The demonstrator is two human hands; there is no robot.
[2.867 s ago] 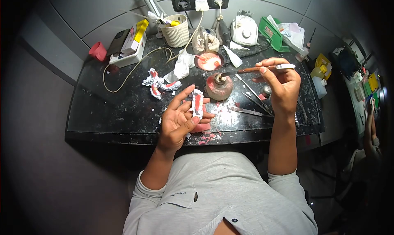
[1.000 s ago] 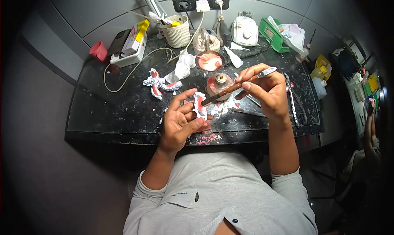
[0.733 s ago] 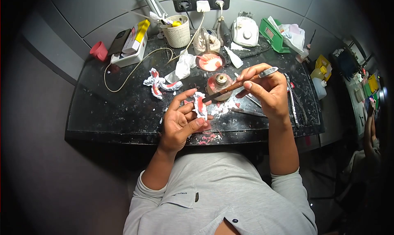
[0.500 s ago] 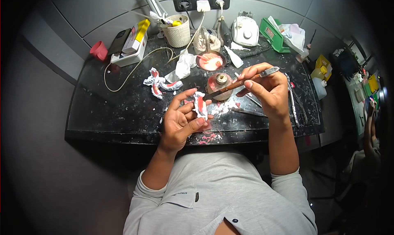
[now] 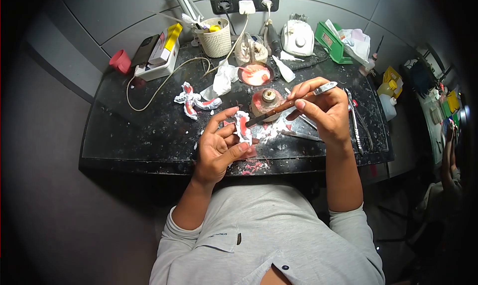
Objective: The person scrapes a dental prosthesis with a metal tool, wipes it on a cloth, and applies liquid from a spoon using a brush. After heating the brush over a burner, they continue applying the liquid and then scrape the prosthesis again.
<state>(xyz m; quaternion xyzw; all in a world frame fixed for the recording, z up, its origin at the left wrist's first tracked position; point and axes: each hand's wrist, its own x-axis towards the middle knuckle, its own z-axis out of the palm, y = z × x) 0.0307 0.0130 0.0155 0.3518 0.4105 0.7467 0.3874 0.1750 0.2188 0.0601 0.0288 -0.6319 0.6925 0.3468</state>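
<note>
My left hand (image 5: 217,148) holds a white plaster dental cast with pink wax (image 5: 242,127) just above the front part of the black worktop (image 5: 129,130). My right hand (image 5: 322,111) grips a long wax knife with a brown handle (image 5: 289,104) like a pen. The knife's dark tip touches the pink wax on the cast. Right behind the cast stands a small round burner smeared with pink wax (image 5: 265,102).
More casts with pink wax (image 5: 191,101) lie left of centre. A pink bowl (image 5: 255,74), a white basket (image 5: 214,36), a white machine (image 5: 297,36), a green bin (image 5: 334,41) and a power strip (image 5: 244,2) line the back. Metal tools (image 5: 304,133) lie at the right. Another person's arm (image 5: 448,150) shows far right.
My right hand brought the knife down from over the burner to the cast in my left hand. In the last second the tip only shifted slightly on the wax.
</note>
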